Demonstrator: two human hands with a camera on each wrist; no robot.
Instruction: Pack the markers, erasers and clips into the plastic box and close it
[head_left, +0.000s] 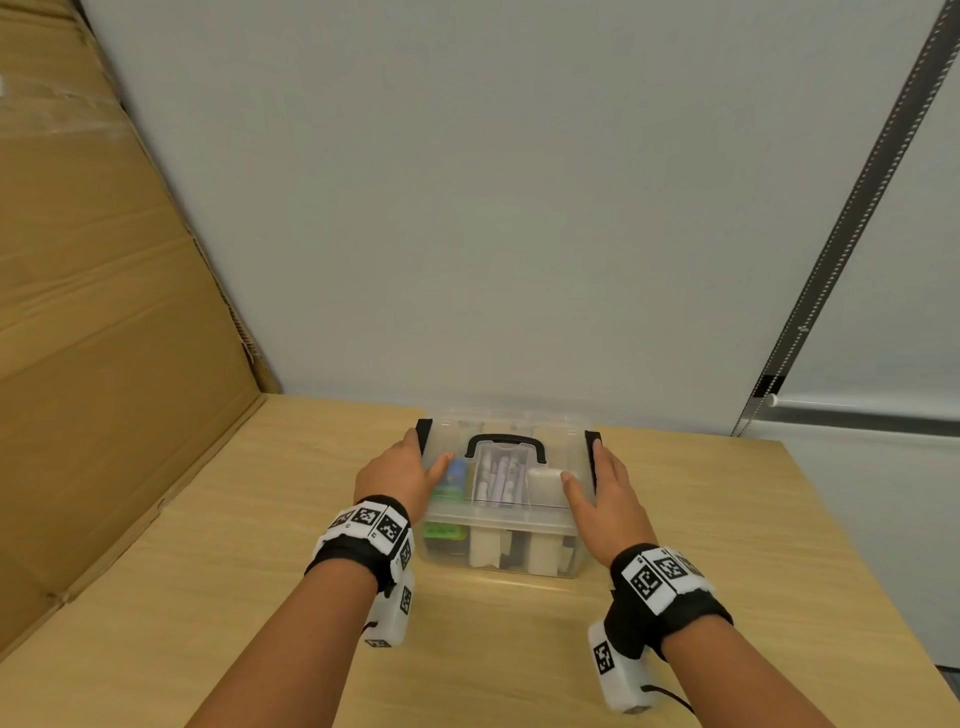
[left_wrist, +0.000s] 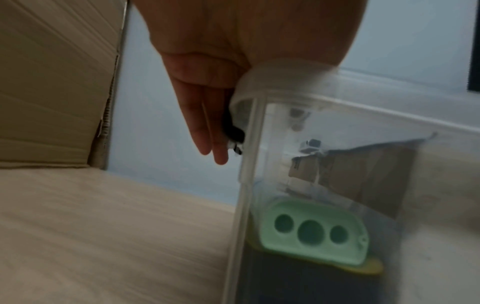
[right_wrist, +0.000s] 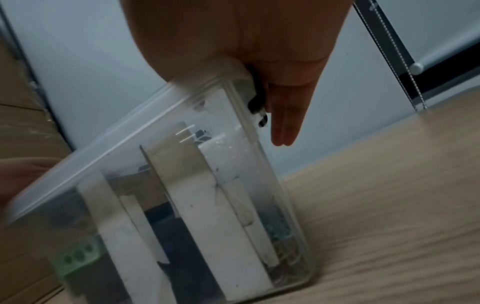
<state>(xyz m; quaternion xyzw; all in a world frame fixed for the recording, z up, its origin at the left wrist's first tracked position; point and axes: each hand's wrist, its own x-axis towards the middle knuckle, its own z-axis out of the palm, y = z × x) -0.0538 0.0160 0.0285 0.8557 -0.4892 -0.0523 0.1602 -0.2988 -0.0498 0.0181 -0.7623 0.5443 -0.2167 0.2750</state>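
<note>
A clear plastic box (head_left: 498, 564) stands on the table with its lid (head_left: 519, 421) on and a black handle (head_left: 506, 441) lying flat. Through the plastic I see white markers (head_left: 498, 480), white erasers (head_left: 485, 548), a green piece (left_wrist: 311, 230) and clips (right_wrist: 283, 246). My left hand (head_left: 423, 454) lies over the lid's left end, straight fingers (left_wrist: 207, 123) down along the black left latch (left_wrist: 231, 129). My right hand (head_left: 587, 465) mirrors it, fingers (right_wrist: 283, 123) beside the right latch (right_wrist: 259, 102). Both thumbs rest on the lid.
A large cardboard sheet (head_left: 104, 312) leans along the table's left side. A pale wall stands just behind the box, with a blind's chain rail (head_left: 857, 208) at the right. The wooden table (head_left: 260, 597) stretches toward me on both sides.
</note>
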